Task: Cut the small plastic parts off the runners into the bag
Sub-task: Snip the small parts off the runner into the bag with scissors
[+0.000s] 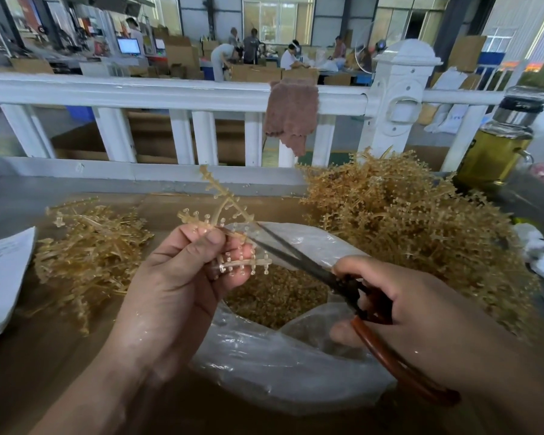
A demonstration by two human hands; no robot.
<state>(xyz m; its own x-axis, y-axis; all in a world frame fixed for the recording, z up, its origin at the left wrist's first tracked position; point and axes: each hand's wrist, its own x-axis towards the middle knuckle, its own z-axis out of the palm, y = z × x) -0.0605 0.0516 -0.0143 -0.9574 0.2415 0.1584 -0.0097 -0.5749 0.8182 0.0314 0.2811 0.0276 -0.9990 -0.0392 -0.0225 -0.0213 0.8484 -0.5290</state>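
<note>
Your left hand [182, 277] pinching runner [244, 262] between thumb and curled fingers. Branches fan up past fingertips, one short branch pokes out right just below them. Your right hand [421, 318] gripping scissors [299, 260], fingers curled round red handles. Blades slightly apart, tips at runner stem just right of left fingertips. Bag [280, 365] open right under both sets of fingers, cut parts [274, 296] heaped inside. Big pile [405, 221] of runners beyond right knuckles, small pile [91, 246] left of left hand.

Soft daylight from rear windows; fisheye-bent edges.
</note>
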